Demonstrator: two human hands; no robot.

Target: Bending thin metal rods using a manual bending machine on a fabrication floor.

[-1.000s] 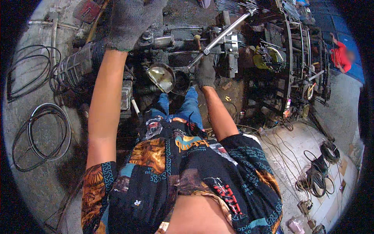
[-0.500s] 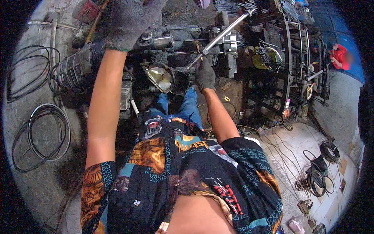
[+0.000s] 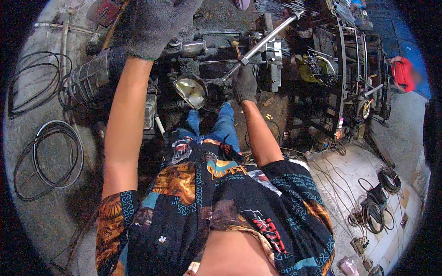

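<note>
— What are the hands doing?

— I am watching the right hand (image 3: 244,83), in a dark knit glove, gripping the lower end of a long silver steel wrench bar (image 3: 266,40); its fingers are clamped around it. The bar is slanting up to the right over the grimy black engine block (image 3: 216,43).

— And the left hand (image 3: 156,23)?

— It is resting, gloved in grey, on the engine's top; I cannot tell its fingers' state. A round shiny metal bowl (image 3: 191,90) is sitting just below.

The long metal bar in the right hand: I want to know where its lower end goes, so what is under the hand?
The gloved right hand grips the long metal bar near its lower end. Beneath sits dark, greasy machinery beside a shiny round bowl-like part. The bar's tip is covered by the glove.
</note>
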